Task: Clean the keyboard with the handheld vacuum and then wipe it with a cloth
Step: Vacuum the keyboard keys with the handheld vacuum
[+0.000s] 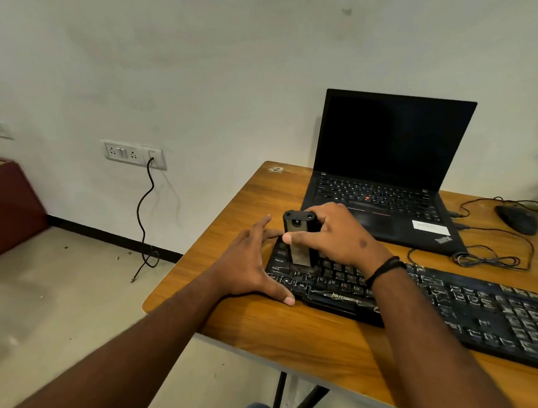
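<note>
Wooden table [268,331] against white wall; keyboard [454,306] lies with long axis running from left-far end toward right-near end. Right hand [338,234] wraps handheld vacuum [300,236], held upright, its lower end on keys at left end. Left hand [249,264] spread wide, steadying keyboard's left edge. Rest of keys lie rightward. Laptop [385,179] reads "ThinkPad"; keyboard logo illegible; no cloth seen

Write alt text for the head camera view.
A right hand holds a small black handheld vacuum upright on the left end of a black keyboard, which the left hand steadies. Behind it on the wooden table sits an open laptop.
</note>
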Motion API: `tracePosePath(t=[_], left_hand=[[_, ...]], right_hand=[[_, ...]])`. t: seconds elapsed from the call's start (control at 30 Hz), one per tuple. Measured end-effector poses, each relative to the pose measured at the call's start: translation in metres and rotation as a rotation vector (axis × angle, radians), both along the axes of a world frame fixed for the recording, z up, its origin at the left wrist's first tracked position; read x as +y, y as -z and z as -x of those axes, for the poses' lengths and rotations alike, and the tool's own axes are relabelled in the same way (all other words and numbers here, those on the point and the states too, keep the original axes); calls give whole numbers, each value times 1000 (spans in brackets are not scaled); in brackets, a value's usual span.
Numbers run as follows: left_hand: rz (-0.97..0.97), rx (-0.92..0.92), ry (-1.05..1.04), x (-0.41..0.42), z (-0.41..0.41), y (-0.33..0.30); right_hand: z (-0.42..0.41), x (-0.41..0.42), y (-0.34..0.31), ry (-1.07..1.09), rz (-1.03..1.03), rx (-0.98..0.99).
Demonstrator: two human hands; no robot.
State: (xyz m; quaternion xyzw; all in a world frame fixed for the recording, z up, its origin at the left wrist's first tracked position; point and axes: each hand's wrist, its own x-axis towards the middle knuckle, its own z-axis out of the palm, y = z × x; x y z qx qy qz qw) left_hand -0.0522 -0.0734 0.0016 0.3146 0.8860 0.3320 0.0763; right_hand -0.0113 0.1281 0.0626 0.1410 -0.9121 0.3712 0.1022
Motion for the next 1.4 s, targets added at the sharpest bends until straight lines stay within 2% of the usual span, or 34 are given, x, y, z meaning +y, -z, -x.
tracePosePath(t=[0.13,0.27,0.33,0.47,0.57,0.7,0.8,1.03,1.2,1.4], left_hand=[[-2,-14,-12,-1,1,2],[-3,-8,-4,-1,0,1],[-6,-5,-1,-1,0,1],[-15,-10,-2,0,1,2],[-12,-21,7,0,0,1],[-13,-7,7,-1,2,4],[-9,5,9,-1,2,4],[-13,15,-21,-2,1,4],[4,21,16,-1,1,3],[-4,28,-2,-1,1,5]], right_hand=[[-7,-11,12,-55,99,22],[-10,8,-8,31,-75,-128],[-14,14,-17,79,-117,-132],[-21,-3,-8,57,61,-160],[-24,-8,-5,61,70,-239],[-28,4,-17,205,28,-140],[-32,-3,-11,222,-16,-32],[-23,-49,0,175,69,30],[-21,-27,-8,329,-100,11],[-21,-56,-6,282,-49,18]])
